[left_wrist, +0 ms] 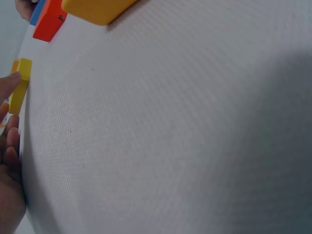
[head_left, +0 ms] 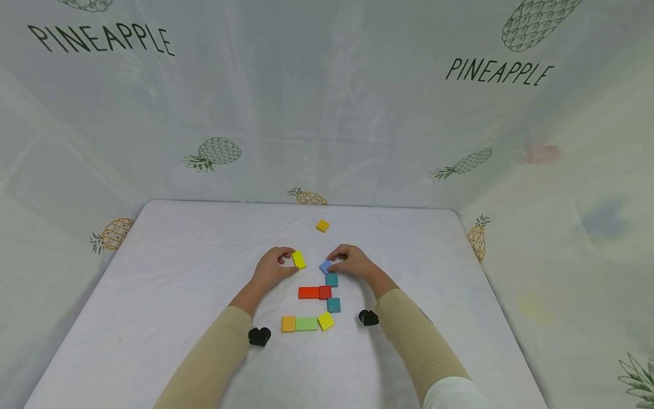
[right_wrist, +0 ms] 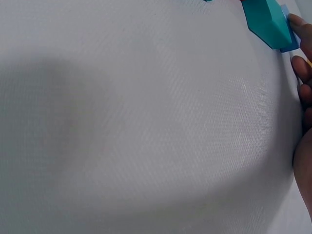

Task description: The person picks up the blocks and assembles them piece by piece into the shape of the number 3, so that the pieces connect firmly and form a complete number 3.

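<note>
My left hand (head_left: 272,267) pinches a yellow rectangular block (head_left: 298,259) between thumb and fingers; the left wrist view shows this yellow block (left_wrist: 20,87) standing at the thumb tip. On the other side, my right hand (head_left: 352,262) grips a small light-blue block (head_left: 325,266) at the top of a column of blocks. Just below it sits a teal block (head_left: 331,280), then a red square block (head_left: 325,292) touching an orange-red rectangular block (head_left: 309,292). A second teal block (head_left: 334,305) lies under the red one. In the right wrist view, the blue block (right_wrist: 293,43) is partly behind a teal block (right_wrist: 267,24).
Nearer me, an orange square block (head_left: 288,324), a light-green block (head_left: 306,324) and a tilted yellow square block (head_left: 326,321) form a row. One yellow-orange block (head_left: 322,226) lies farther back on the white table (head_left: 168,272). A pineapple-print cloth (head_left: 317,113) hangs behind.
</note>
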The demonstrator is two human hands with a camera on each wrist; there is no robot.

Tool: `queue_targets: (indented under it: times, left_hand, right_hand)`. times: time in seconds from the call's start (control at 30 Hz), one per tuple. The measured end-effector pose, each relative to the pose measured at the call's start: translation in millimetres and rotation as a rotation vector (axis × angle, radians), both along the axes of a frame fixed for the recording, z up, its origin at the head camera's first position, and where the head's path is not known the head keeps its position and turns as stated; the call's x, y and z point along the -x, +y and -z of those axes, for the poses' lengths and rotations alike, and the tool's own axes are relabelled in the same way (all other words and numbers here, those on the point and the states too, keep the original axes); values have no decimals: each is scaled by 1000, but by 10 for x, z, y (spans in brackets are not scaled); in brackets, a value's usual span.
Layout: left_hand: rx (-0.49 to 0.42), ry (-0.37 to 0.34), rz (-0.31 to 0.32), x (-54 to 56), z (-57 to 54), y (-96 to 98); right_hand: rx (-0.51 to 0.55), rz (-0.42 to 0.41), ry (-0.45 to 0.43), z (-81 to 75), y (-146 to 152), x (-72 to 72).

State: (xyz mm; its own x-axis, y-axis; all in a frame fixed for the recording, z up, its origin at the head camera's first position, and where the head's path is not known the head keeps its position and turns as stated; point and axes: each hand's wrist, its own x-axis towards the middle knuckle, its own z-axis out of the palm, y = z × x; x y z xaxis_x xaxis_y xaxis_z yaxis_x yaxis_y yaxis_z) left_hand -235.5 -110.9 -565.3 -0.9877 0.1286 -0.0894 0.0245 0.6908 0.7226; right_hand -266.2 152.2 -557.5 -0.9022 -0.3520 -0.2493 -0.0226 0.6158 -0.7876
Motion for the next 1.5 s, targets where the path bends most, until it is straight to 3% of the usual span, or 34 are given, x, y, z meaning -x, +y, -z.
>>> queue_targets:
  times: [0.23, 0.47, 0.63, 0.9, 1.07, 1.33, 1.5]
  left_hand:
    - [-17, -31, 14, 22, -41, -2]
    - [1, -70, 113, 104, -85, -75]
    - [69, -63, 195, 185, -135, -116]
    - [286, -47, 308, 299, -209, -127]
    - [309, -27, 380, 349, -274, -115]
    - [293, -23, 416, 397, -306, -129]
    - [269, -14, 400, 405, -311, -128]
  right_hand:
    - [9, 6, 17, -10, 15, -4]
    - [13, 4, 15, -34, 29, -22]
    - [23, -5, 12, -33, 34, -20]
    - [32, 2, -2, -55, 29, -33]
    - [31, 3, -9, -58, 29, -33]
    - [25, -4, -9, -39, 37, -21]
    - [28, -8, -2, -47, 43, -21]
